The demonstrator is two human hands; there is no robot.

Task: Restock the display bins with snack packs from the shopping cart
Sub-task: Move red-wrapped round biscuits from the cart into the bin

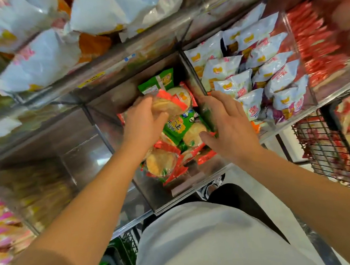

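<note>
Snack packs [164,161]: clear wrappers with red ends, round pale crackers inside, heaped with green packs [176,127] in the middle clear display bin [178,190] directly ahead of the person.
Right hand [227,124]: over the bin's right side, fingers spread and nearly straight, thumb lying against a cracker pack; nothing gripped.
Left hand [142,119]: deeper in the same bin, fingers and thumb curled round one red-ended cracker pack [172,103], held above the heap.
Shopping cart [335,149]: black wire, lower right, just beside the bins; red-and-clear packs inside, blurred.
Neighbouring bin, right [309,98]: full of white pouches [251,71] with yellow and red print.
Further right: red packets [315,43], stacked.
Upper tier: large white bags [40,59], blurred.
</note>
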